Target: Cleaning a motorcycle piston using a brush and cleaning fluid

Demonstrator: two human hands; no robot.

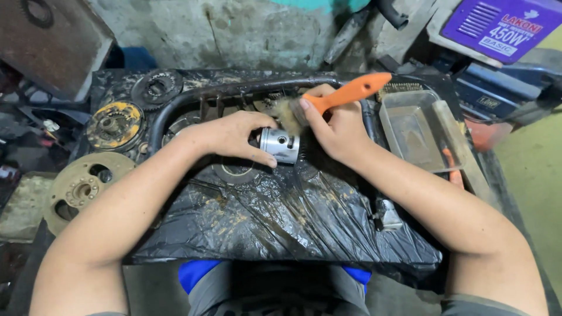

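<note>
My left hand (231, 136) grips a shiny metal piston (280, 145), a short cylinder with a round hole in its side, held on its side above a black plastic sheet (281, 216). My right hand (335, 129) holds an orange-handled paintbrush (345, 93), its pale bristles pressed against the top of the piston. Both hands meet at the middle of the view.
A clear rectangular tray (415, 131) with murky liquid sits to the right. Round clutch plates and gears (114, 124) lie at the left, with a worn disc (82, 190) below them. A dark curved metal pipe (234, 89) runs behind the hands. A purple box (503, 26) stands at top right.
</note>
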